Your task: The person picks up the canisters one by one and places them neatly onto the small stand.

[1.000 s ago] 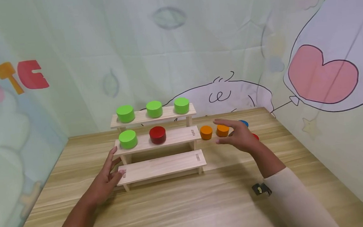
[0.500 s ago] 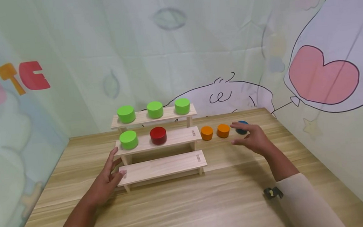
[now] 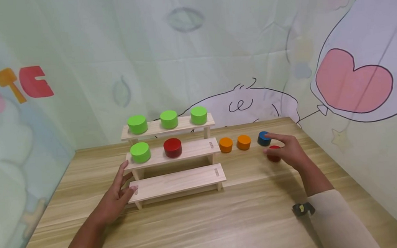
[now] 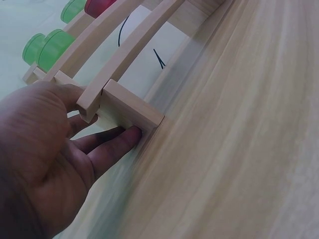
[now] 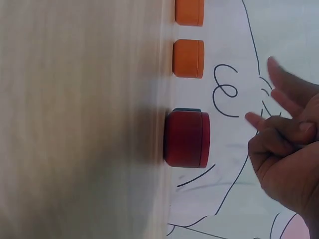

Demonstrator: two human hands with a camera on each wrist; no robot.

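My left hand (image 3: 111, 201) grips the left end of a three-tier wooden shelf (image 3: 178, 183). Its thumb lies on the bottom tier, and in the left wrist view other fingertips press against the leg (image 4: 127, 107). Over a red round block (image 3: 274, 157) on the table hovers my right hand (image 3: 290, 151), thumb and index finger spread. In the right wrist view a gap shows between that hand and the red block (image 5: 187, 139). A blue round block (image 3: 263, 138) lies just behind, overlapped by the index fingertip in the head view.
Green round blocks (image 3: 169, 119) line the top tier. The middle tier bears a green block (image 3: 140, 152) and a dark red one (image 3: 172, 147). Two orange blocks (image 3: 225, 145) (image 3: 244, 142) lie on the table (image 3: 205, 223) right of the shelf. A printed curtain (image 3: 215, 61) closes off the back.
My right hand has moved right, from near the orange blocks past the blue block to above the red one. The left hand has kept its place on the shelf.
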